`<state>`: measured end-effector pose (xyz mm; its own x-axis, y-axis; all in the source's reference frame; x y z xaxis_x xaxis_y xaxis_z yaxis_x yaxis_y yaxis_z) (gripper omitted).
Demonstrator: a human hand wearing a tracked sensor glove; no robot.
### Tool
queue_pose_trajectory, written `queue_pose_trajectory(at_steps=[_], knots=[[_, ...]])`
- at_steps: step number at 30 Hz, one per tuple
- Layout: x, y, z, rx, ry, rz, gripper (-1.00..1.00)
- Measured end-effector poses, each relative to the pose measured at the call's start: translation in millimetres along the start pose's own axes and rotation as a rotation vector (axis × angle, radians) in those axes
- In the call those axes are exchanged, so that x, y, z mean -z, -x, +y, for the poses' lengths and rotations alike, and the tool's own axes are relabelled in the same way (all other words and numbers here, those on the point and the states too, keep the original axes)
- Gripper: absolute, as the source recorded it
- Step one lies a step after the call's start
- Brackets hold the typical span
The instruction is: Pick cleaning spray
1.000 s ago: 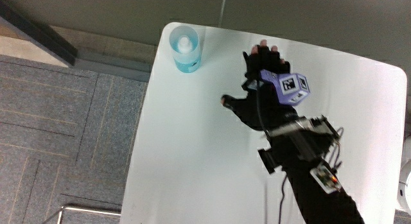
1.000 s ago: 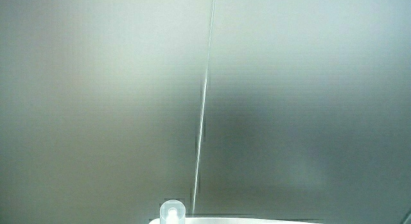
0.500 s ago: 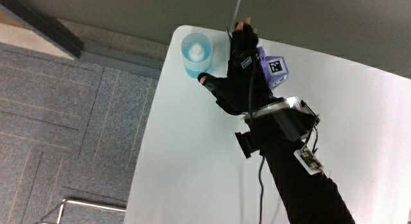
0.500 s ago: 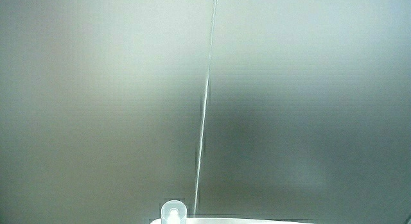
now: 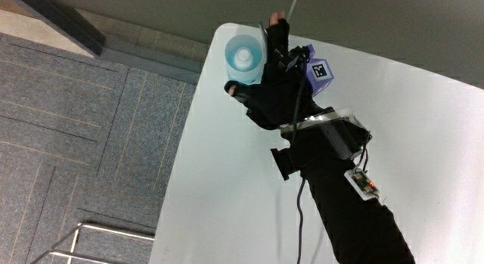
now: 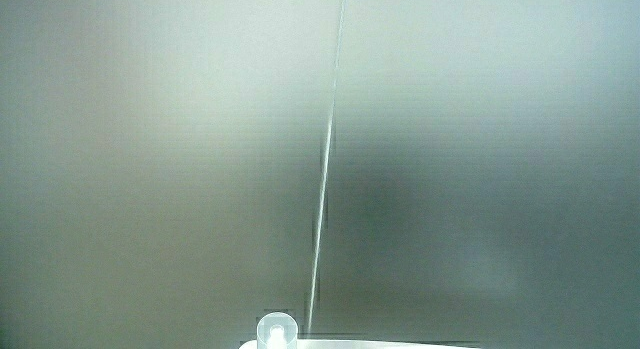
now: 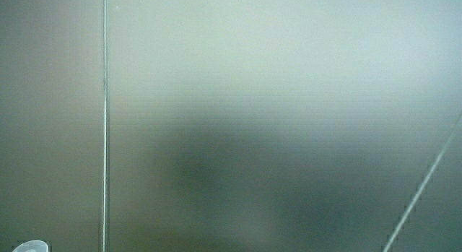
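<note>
Cleaning spray (image 5: 243, 54): pale blue bottle seen cap-on, upright at the very corner of the tabletop (image 5: 423, 128), close to the edge. Hand (image 5: 274, 94) wrapped about it from the person's side, fingers (image 5: 278, 31) laid along one flank and the thumb hooked round the flank nearest the edge, so pinching the body between them. Closed on the bottle, by the look of it; no telling whether lifted yet. Patterned cube (image 5: 318, 69) turned upward, forearm (image 5: 348, 218) slanting across the tabletop toward the corner, probably to reach so far out. Grip taken round the body, likely for a straight lift clear of the edge. In both side views little but pale wall; only the bottle's cap (image 6: 271, 331) in a side view.
</note>
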<state>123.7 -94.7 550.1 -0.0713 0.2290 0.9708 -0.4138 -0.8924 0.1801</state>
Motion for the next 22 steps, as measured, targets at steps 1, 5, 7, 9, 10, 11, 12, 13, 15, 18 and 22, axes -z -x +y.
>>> queue_pose_trajectory(at_steps=[1, 5, 7, 9, 10, 11, 12, 13, 15, 18, 22], knots=[[-0.1, -0.1, 1.6, -0.006, -0.004, -0.014, 0.0], [0.4, 4.8, 5.6, -0.046, -0.023, -0.033, 0.0], [1.4, 11.5, 4.2, -0.055, -0.042, -0.007, 0.13], [-1.1, 13.6, 2.8, -0.08, -0.086, -0.025, 0.27], [-1.4, 13.5, 3.0, -0.088, -0.087, -0.028, 0.33], [-0.2, 16.6, 1.0, -0.09, -0.108, -0.037, 0.4], [-2.0, 13.9, 1.2, -0.093, -0.118, -0.047, 0.47], [-3.3, 12.4, 0.1, -0.094, -0.13, -0.048, 0.53], [-3.7, 14.2, -1.8, -0.099, -0.132, -0.041, 0.67], [-5.1, 15.2, -2.5, -0.116, -0.136, -0.042, 0.87], [-9.3, 10.4, -7.8, -0.088, -0.149, -0.029, 1.0]])
